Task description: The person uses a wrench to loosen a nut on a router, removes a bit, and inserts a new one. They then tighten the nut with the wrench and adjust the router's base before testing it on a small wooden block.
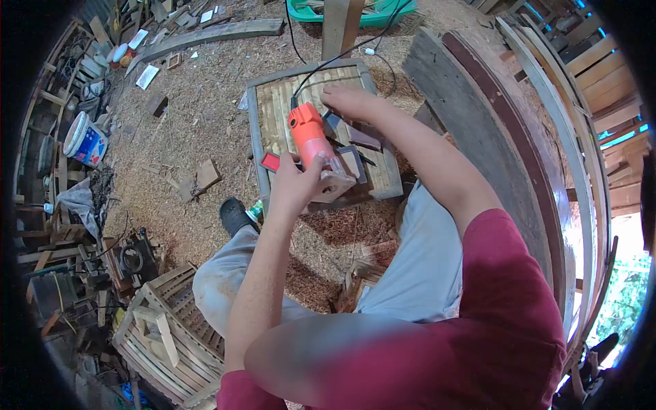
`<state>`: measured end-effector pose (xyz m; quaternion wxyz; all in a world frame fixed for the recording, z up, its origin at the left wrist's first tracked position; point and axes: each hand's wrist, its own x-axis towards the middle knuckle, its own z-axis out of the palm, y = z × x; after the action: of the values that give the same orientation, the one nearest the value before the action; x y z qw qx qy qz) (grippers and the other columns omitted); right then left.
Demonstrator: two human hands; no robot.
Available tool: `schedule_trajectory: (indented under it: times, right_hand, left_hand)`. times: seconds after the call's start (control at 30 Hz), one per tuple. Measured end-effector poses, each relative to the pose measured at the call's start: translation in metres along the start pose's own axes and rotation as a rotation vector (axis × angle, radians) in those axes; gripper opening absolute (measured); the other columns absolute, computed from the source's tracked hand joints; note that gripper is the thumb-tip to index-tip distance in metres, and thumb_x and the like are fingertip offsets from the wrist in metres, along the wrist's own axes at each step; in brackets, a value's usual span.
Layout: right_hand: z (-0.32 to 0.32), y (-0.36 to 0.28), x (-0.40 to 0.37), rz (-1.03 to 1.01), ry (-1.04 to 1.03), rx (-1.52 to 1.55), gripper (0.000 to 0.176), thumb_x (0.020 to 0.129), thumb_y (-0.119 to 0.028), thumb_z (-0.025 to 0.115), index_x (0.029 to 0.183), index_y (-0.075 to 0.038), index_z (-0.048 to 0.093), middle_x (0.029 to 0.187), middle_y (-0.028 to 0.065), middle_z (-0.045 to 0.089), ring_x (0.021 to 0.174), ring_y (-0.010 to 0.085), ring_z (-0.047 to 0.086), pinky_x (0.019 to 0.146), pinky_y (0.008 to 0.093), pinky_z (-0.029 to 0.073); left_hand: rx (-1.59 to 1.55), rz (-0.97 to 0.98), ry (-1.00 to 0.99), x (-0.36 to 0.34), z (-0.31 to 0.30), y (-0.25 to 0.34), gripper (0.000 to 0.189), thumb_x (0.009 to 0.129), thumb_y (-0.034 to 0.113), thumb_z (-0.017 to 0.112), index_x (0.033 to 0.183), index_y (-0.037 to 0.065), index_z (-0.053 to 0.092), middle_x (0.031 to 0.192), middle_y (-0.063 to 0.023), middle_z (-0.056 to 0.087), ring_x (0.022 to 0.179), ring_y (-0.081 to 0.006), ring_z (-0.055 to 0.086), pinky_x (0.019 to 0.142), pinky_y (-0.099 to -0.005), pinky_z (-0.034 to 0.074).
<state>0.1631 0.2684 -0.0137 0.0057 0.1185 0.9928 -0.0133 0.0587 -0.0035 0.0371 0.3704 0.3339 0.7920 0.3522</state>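
An orange power tool (305, 126) with a clear base and a black cord lies tilted over a slatted wooden stand (273, 109). My left hand (295, 181) is wrapped round the lower part of the tool, near its base. Beyond the tool's right side, my right hand (345, 101) is closed near the cord; what its fingers hold, if anything, is too small to tell. A red item (270, 162) lies left of the tool. To its right are a dark block (364, 139) and a flat pale piece with a dark edge (352, 164).
Long boards (471, 130) lean at the right. A green basin (372, 19) stands behind a wooden post (339, 31). At the left are a white bucket (86, 140) and scrap wood on sawdust. A slatted wooden piece (171, 335) lies lower left.
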Motion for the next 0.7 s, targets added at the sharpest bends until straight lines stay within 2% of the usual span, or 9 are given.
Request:
schedule_trajectory:
  times: [0.07, 0.17, 0.27, 0.33, 0.43, 0.6, 0.7]
  right_hand:
    - [-0.026, -0.007, -0.008, 0.067, -0.103, 0.111, 0.025, 0.083, -0.006, 0.066, 0.108, -0.008, 0.065, 0.108, 0.014, 0.067, 0.114, 0.0348, 0.063, 0.091, 0.0475, 0.054]
    - [-0.026, -0.005, -0.021, -0.022, 0.133, 0.164, 0.019, 0.079, -0.007, 0.069, 0.098, -0.009, 0.068, 0.1, 0.0118, 0.067, 0.101, 0.0367, 0.067, 0.086, 0.0471, 0.053]
    - [-0.031, 0.006, -0.033, -0.044, 0.228, -0.083, 0.021, 0.078, -0.007, 0.069, 0.098, -0.009, 0.07, 0.1, 0.0126, 0.068, 0.098, 0.0358, 0.067, 0.085, 0.0473, 0.054]
    - [-0.046, 0.012, -0.046, 0.106, 0.25, -0.124, 0.021, 0.077, -0.006, 0.069, 0.097, -0.01, 0.071, 0.1, 0.0124, 0.068, 0.098, 0.0351, 0.067, 0.085, 0.0474, 0.054]
    - [-0.064, 0.022, -0.07, 0.285, 0.354, -0.114, 0.02, 0.078, -0.008, 0.068, 0.098, -0.009, 0.073, 0.101, 0.0134, 0.068, 0.099, 0.035, 0.068, 0.086, 0.0484, 0.055]
    - [-0.087, 0.024, -0.119, 0.517, 0.414, 0.019, 0.014, 0.087, -0.01, 0.063, 0.097, -0.007, 0.072, 0.099, 0.0177, 0.068, 0.097, 0.0366, 0.068, 0.085, 0.0482, 0.055]
    - [-0.091, 0.022, -0.139, 0.672, 0.389, 0.338, 0.016, 0.093, -0.01, 0.057, 0.1, -0.004, 0.069, 0.09, 0.0157, 0.067, 0.09, 0.0307, 0.068, 0.078, 0.0433, 0.054]
  left_hand:
    - [-0.001, 0.034, 0.014, 0.002, 0.0, 0.0, 0.075, 0.086, 0.057, 0.074, 0.121, -0.008, 0.057, 0.107, -0.0281, 0.071, 0.1, -0.0373, 0.072, 0.087, -0.0444, 0.055]
    - [-0.002, -0.032, 0.02, 0.0, 0.001, 0.007, 0.077, 0.083, 0.057, 0.076, 0.121, -0.008, 0.058, 0.105, -0.0281, 0.071, 0.101, -0.0364, 0.072, 0.087, -0.0435, 0.056]
    - [-0.001, -0.067, 0.033, 0.001, 0.002, 0.016, 0.081, 0.08, 0.056, 0.078, 0.121, -0.01, 0.056, 0.111, -0.0271, 0.07, 0.1, -0.0343, 0.072, 0.085, -0.0403, 0.056]
    - [-0.034, -0.085, 0.018, -0.002, -0.002, 0.026, 0.083, 0.078, 0.055, 0.08, 0.121, -0.011, 0.055, 0.115, -0.0269, 0.069, 0.101, -0.0329, 0.072, 0.083, -0.0391, 0.057]
    - [-0.002, -0.032, 0.069, -0.004, 0.006, 0.028, 0.077, 0.082, 0.053, 0.076, 0.121, -0.01, 0.056, 0.114, -0.0266, 0.069, 0.102, -0.0337, 0.072, 0.085, -0.0407, 0.056]
    - [0.064, 0.145, 0.147, 0.003, 0.023, 0.022, 0.055, 0.092, 0.041, 0.065, 0.122, -0.004, 0.058, 0.111, -0.0247, 0.07, 0.104, -0.0382, 0.07, 0.091, -0.0445, 0.053]
    - [0.167, 0.178, 0.159, -0.002, 0.03, 0.041, 0.043, 0.094, 0.033, 0.06, 0.12, -0.001, 0.06, 0.11, -0.0257, 0.071, 0.106, -0.0413, 0.069, 0.092, -0.0465, 0.052]
